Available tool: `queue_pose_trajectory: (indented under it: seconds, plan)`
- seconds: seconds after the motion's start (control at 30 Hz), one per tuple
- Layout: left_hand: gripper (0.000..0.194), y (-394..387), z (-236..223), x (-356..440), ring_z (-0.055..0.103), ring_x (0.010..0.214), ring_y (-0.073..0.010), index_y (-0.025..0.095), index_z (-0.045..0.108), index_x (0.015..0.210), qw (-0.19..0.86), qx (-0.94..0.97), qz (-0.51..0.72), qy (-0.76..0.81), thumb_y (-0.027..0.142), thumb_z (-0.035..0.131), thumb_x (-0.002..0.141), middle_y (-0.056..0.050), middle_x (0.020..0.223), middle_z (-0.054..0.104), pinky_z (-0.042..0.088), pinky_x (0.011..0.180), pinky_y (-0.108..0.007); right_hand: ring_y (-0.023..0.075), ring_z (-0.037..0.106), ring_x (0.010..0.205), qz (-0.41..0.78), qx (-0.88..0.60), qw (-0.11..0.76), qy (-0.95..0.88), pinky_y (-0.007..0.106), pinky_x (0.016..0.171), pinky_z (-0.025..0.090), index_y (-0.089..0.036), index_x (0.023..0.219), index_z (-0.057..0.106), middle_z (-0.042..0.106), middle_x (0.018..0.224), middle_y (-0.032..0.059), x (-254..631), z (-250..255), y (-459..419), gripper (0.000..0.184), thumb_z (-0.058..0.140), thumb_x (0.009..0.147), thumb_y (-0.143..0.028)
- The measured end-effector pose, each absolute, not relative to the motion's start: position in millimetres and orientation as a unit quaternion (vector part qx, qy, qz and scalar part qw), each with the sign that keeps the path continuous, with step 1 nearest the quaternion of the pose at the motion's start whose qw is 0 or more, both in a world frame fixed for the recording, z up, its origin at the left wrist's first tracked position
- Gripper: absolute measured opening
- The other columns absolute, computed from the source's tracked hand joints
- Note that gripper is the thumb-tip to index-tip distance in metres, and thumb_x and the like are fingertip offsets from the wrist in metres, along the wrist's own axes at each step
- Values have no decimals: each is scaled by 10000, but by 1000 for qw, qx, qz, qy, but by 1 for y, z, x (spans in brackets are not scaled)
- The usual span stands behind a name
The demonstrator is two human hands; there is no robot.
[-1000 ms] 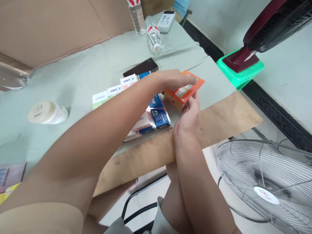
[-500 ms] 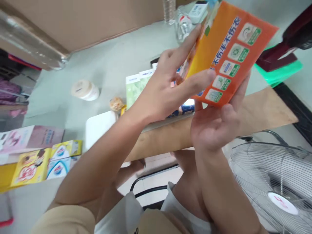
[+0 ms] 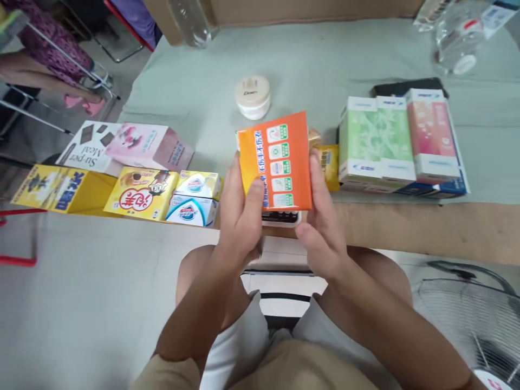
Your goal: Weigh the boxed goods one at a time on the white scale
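Note:
An orange laundry soap pack point(image 3: 289, 162) with Chinese lettering and a column of small pictures is held up in front of me, over the table's near edge. My left hand point(image 3: 239, 216) grips its left side, the thumb lying across the printed face. On the opposite side my right hand point(image 3: 325, 222) has its fingers along the edge and its thumb near the lower corner. Partly hidden below the pack is a white device with a black button panel point(image 3: 280, 217). A yellow packet point(image 3: 328, 165) lies just right of the pack.
Left on the table point(image 3: 195, 81) stand yellow boxes point(image 3: 140, 192), soap boxes point(image 3: 193, 200) and a pink box point(image 3: 150, 143). A white jar point(image 3: 252, 97) sits behind the pack. Green cartons point(image 3: 376, 138) and a pink carton point(image 3: 433, 130) lie right. A fan point(image 3: 467, 319) stands lower right.
Both hands have brought the orange soap pack from the upper right to the middle, lower and more upright in view. My view has swung left, now showing more boxes and a person's legs.

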State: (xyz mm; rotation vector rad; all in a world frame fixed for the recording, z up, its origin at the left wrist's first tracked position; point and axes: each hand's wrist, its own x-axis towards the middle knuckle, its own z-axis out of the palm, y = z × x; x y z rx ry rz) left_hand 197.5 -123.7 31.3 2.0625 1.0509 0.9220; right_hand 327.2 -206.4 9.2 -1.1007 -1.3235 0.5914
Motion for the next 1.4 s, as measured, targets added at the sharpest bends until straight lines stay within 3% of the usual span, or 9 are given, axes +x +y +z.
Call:
queue_pose_trajectory:
  seconds: [0.13, 0.3, 0.53, 0.6, 0.77, 0.93, 1.17, 1.4]
  plan:
    - [484, -112, 15, 186, 671, 1206, -282, 292, 553, 1397, 357, 746, 368, 424, 611, 367, 1084, -114, 1279, 683, 573, 1008, -452, 290, 249, 1672, 287, -551, 576, -531, 572, 1379, 277, -385, 1687, 259, 281, 1785, -46, 316, 1, -199, 754, 513, 1007, -588]
    - [582, -109, 5, 186, 664, 1184, -313, 175, 558, 1351, 317, 751, 352, 460, 623, 300, 1085, -178, 1269, 683, 541, 973, -459, 275, 417, 1594, 313, -585, 557, -499, 562, 1315, 401, -412, 1684, 269, 449, 1706, -4, 314, -9, -197, 742, 532, 1004, -552]
    - [650, -101, 4, 187, 699, 1140, -339, 144, 551, 1428, 314, 781, 294, 452, 604, 242, 1088, -183, 1270, 733, 529, 972, -507, 239, 437, 1586, 281, -585, 565, -509, 544, 1313, 401, -448, 1665, 302, 414, 1728, -12, 322, -23, -194, 681, 553, 1034, -405]
    - [668, -99, 1, 184, 678, 1245, -334, 149, 562, 1429, 313, 782, 310, 441, 612, 224, 1087, -185, 1347, 714, 515, 1058, -505, 236, 412, 1600, 258, -599, 550, -522, 545, 1314, 399, -454, 1670, 281, 391, 1739, -10, 324, -25, -196, 716, 579, 1022, -381]
    - [678, -100, -3, 167, 512, 1503, -302, 107, 499, 1506, 288, 792, 359, 402, 593, 269, 1093, -229, 1570, 559, 409, 1255, -488, 287, 279, 1660, 199, -630, 533, -529, 609, 1368, 244, -367, 1674, 294, 288, 1781, 41, 326, -30, -206, 775, 633, 978, -404]
    - [627, -100, -3, 153, 520, 1492, -296, 134, 487, 1521, 287, 802, 364, 377, 551, 289, 1096, -210, 1559, 565, 430, 1253, -508, 314, 286, 1656, 191, -634, 546, -514, 633, 1361, 249, -341, 1647, 318, 300, 1773, 72, 326, -33, -209, 759, 632, 962, -437]
    - [604, -95, -4, 151, 548, 1468, -320, 151, 503, 1538, 309, 799, 370, 360, 516, 319, 1093, -199, 1544, 591, 468, 1225, -526, 285, 289, 1656, 185, -623, 539, -536, 649, 1357, 246, -417, 1633, 311, 297, 1773, 20, 325, -33, -209, 726, 609, 973, -363]
    - [522, -93, 3, 155, 600, 1408, -293, 141, 596, 1430, 365, 791, 369, 325, 460, 363, 1090, -172, 1458, 668, 488, 1207, -470, 328, 318, 1632, 150, -640, 539, -526, 667, 1318, 295, -355, 1614, 311, 313, 1748, 87, 315, -29, -197, 747, 640, 945, -388]
